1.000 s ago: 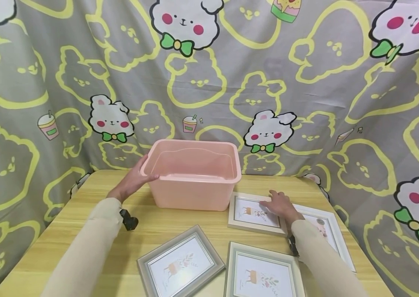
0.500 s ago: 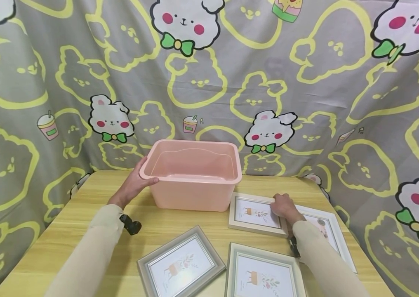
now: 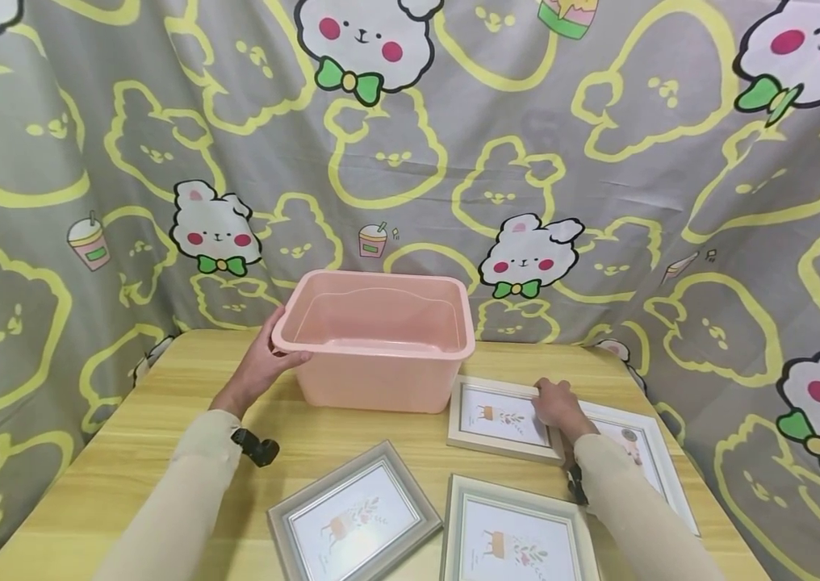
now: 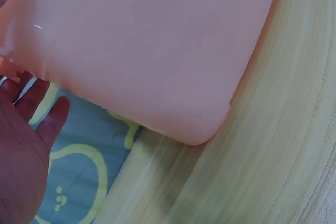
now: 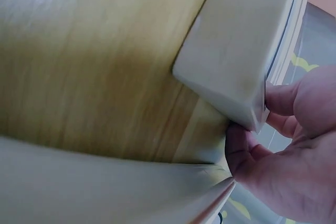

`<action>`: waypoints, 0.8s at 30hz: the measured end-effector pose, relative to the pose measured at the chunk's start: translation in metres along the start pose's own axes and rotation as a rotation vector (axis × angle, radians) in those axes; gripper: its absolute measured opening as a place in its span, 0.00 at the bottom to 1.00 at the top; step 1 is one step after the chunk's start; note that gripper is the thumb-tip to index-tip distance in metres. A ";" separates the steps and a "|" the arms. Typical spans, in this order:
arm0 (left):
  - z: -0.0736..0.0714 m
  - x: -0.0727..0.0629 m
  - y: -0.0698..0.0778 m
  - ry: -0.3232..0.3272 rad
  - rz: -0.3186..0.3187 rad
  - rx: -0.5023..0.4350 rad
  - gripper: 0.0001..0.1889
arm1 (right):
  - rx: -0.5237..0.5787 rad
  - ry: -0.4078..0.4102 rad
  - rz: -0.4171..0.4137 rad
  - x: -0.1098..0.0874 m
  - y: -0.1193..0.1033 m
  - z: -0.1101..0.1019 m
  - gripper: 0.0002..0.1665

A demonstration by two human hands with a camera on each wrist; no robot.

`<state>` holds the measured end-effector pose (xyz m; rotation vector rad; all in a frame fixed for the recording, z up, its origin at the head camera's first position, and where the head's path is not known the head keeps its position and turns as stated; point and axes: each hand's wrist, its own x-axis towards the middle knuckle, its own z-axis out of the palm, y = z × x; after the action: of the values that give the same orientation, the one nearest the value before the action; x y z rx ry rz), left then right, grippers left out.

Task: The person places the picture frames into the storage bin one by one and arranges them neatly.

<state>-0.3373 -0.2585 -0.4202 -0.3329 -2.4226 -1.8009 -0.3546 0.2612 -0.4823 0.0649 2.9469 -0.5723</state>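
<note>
A pink plastic bin [image 3: 381,381] stands at the back of the table. My left hand [image 3: 259,373] holds its left end, thumb against the front and fingers along the side; the left wrist view shows the bin's wall [image 4: 157,40] filling most of the picture. On the right, my right hand [image 3: 558,406] grips the right edge of a cream picture frame [image 3: 499,418] lying face up beside the bin. In the right wrist view, the thumb lies on the frame's [image 5: 231,35] face and the fingers curl at its corner.
A grey picture frame [image 3: 355,516] and a pale green one [image 3: 519,541] lie face up at the front. A white frame [image 3: 642,444] lies partly under the right forearm. Behind the wooden table [image 3: 148,436] hangs a patterned curtain [image 3: 410,161].
My right hand has drawn back from over the cream frame's picture to its right edge, and its fingers have curled there. The left hand stays at the bin.
</note>
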 end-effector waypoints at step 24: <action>0.004 -0.001 -0.006 0.031 -0.015 -0.028 0.52 | -0.061 0.080 -0.005 -0.017 -0.002 -0.012 0.16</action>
<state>-0.3374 -0.2568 -0.4268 -0.2873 -2.3878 -1.8338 -0.3393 0.2635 -0.4680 0.0750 3.0406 -0.4907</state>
